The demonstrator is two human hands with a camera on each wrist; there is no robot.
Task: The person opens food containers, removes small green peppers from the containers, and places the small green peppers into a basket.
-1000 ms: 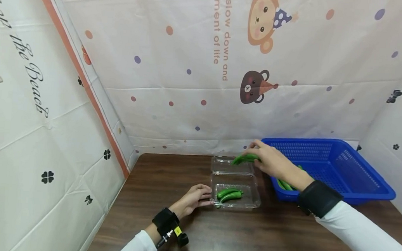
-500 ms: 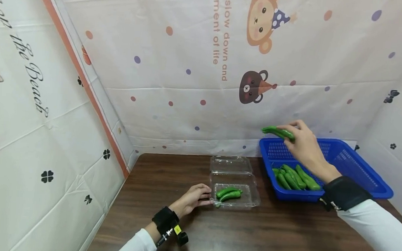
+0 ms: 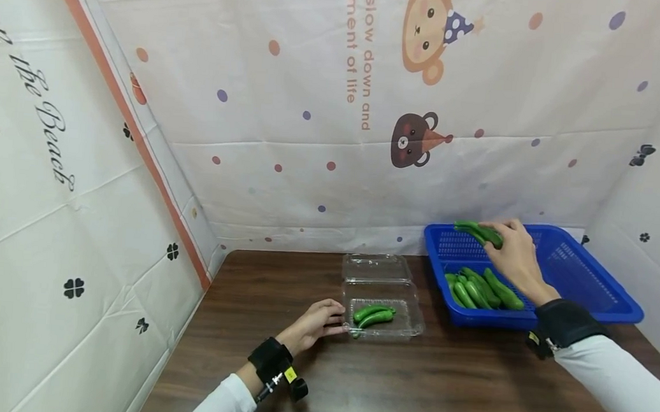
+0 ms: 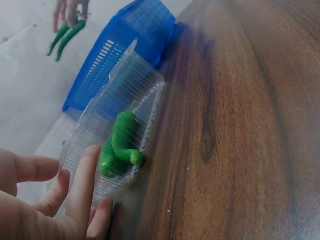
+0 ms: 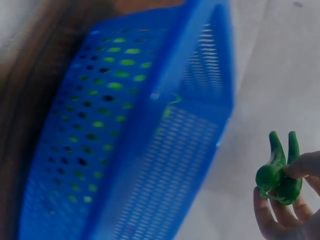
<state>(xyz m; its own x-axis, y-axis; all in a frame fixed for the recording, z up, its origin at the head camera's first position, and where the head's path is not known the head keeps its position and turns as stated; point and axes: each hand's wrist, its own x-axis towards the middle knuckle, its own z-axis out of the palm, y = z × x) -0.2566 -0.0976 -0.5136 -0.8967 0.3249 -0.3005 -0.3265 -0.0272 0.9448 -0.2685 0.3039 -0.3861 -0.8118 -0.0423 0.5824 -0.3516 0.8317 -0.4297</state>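
Note:
Two green chili peppers (image 3: 482, 234) are pinched between the thumb and fingers of my right hand (image 3: 517, 260), above the left part of a blue plastic basket (image 3: 598, 315). In the right wrist view, the two held peppers (image 5: 272, 175) point their narrow ends the same way. My left hand (image 3: 311, 326) lies at the left side of a clear hinged plastic box (image 3: 412, 304), its relaxed fingertips right at the wall. Two more green peppers (image 3: 374, 316) lie inside the box, side by side. They show through the clear wall in the left wrist view.
Several green peppers (image 3: 482, 290) lie in the near left part of the basket. The box's raised lid (image 3: 376, 268) leans toward the back of the brown wooden table (image 3: 280, 266). A printed white cloth (image 3: 291, 101) hangs behind and at both sides.
My right hand, with the two peppers, has moved from above the box's lid to the right over the basket, lowering slightly at the end. My left hand has stayed at the box.

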